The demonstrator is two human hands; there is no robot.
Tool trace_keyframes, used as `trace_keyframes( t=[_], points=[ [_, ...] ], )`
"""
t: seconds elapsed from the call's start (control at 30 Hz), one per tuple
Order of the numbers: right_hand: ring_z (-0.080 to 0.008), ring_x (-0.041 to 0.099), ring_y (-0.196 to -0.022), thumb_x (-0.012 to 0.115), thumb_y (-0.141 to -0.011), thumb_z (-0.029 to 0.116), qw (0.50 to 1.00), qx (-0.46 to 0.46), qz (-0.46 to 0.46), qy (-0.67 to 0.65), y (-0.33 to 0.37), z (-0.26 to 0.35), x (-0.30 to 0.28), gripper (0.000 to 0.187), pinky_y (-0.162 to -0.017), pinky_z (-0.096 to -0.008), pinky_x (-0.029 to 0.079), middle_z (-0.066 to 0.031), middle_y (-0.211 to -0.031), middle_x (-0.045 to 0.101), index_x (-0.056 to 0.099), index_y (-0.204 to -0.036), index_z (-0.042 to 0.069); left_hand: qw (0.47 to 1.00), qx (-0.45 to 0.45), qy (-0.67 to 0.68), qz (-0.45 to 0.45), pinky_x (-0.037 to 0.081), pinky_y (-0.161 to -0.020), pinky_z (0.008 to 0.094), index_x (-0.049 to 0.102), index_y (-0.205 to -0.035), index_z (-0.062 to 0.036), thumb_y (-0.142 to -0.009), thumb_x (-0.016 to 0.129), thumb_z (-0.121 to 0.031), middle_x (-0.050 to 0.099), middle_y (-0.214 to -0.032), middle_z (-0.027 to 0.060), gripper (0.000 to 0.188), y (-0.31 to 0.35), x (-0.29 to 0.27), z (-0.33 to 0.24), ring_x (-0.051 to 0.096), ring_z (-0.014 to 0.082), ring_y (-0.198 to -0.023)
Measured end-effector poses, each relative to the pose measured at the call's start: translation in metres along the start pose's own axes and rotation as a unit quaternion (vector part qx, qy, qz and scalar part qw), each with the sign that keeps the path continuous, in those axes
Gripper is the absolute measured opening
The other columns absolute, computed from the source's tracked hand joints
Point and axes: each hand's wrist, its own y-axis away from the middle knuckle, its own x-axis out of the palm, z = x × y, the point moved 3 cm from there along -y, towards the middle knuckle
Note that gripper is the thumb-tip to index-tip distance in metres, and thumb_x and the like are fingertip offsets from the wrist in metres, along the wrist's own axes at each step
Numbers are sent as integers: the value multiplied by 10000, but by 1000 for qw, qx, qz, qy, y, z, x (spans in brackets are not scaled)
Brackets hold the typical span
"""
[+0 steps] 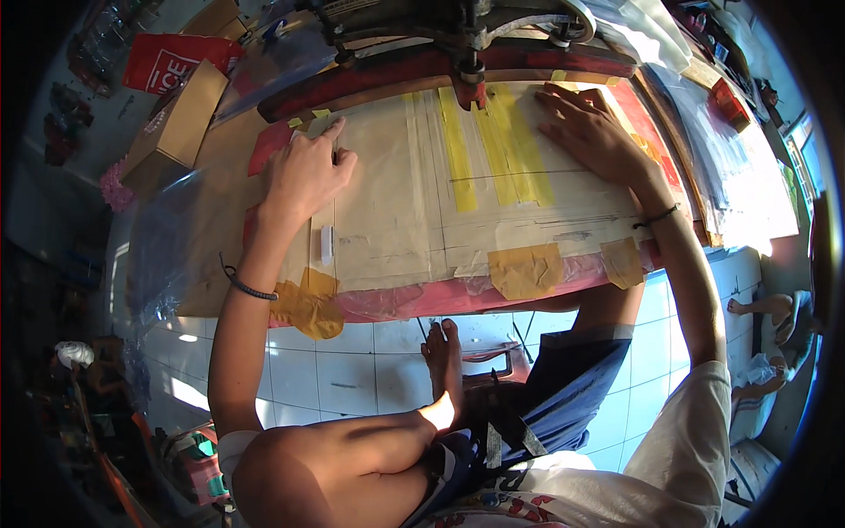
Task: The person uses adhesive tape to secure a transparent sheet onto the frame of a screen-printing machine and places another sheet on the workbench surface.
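Observation:
My left hand [306, 172] rests near the left side of a tan paper-covered board [387, 202], index finger stretched and thumb apart. I see nothing held in it, though some of its fingers are partly hidden. Small yellow tape pieces [319, 113] lie just beyond its fingertips. On the far right of the board my right hand [603, 136] lies flat with its fingers spread. Yellow tape strips [506, 150] run beside it. Across the board's far edge stretches the red bar [378, 75] of a dark metal machine [471, 31]. A small clear plastic piece [327, 245] lies by my left wrist.
Brown tape [525, 271] patches the pink near edge [405, 299] of the board. A cardboard box [176, 114] and a red printed sheet [176, 62] are at the far left. Clear plastic sheets [695, 132] lie on the right. Another person's legs [770, 308] show at the far right.

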Motion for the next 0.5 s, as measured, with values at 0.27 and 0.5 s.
trace_keyframes(
  t=[0.27,0.5],
  points=[
    [-364,397,-1319,499,-1014,390,999,-37,14,2,1,0,1,507,-1150,-445,299,-111,-1533,434,512,-1435,109,1000,6,-11,-10,566,-795,514,600,-1366,-146,-837,515,-332,685,-802,267,567,3,0,0,694,417,-796],
    [-342,420,-1244,505,-1008,335,995,-79,-54,-5,1,-2,0,343,-1088,-413,351,-76,-1411,567,687,-1218,134,1000,8,3,-10,566,-758,522,607,-1355,-137,-832,522,-321,684,-781,263,562,1,-4,-2,689,425,-764]
  ],
)
